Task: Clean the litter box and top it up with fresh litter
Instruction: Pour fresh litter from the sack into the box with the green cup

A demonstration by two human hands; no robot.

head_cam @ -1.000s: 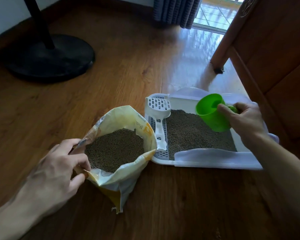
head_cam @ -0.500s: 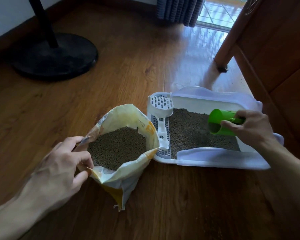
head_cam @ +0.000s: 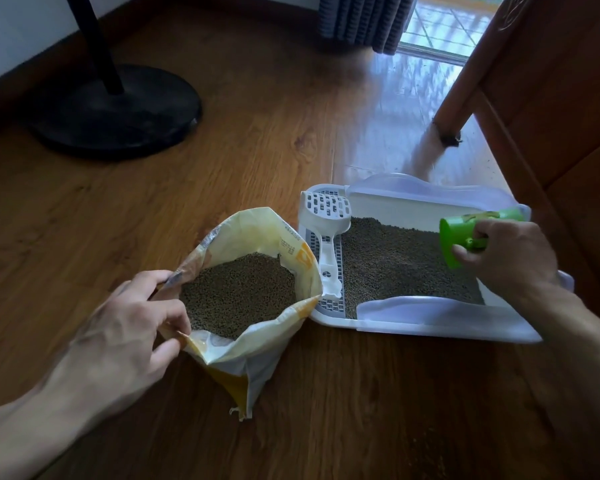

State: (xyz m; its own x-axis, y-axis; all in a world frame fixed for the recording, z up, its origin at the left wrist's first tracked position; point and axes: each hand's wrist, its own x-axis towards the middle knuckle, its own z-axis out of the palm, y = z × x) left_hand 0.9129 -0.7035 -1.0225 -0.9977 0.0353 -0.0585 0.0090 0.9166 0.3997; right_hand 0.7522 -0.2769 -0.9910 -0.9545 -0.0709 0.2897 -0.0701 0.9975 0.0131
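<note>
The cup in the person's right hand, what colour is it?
Bright green; the cup shows clearly in the head view, tipped on its side over the litter box.

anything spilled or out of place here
A few loose grains lie on the wooden floor, near the right forearm and off the litter box. The white slotted scoop rests inside the box on its grate, which looks deliberate. The litter bag stands open and upright. Nothing else stands out.

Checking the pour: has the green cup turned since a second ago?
Yes. The green cup has tipped over above the litter box, its mouth now sideways toward the white scoop.
</note>
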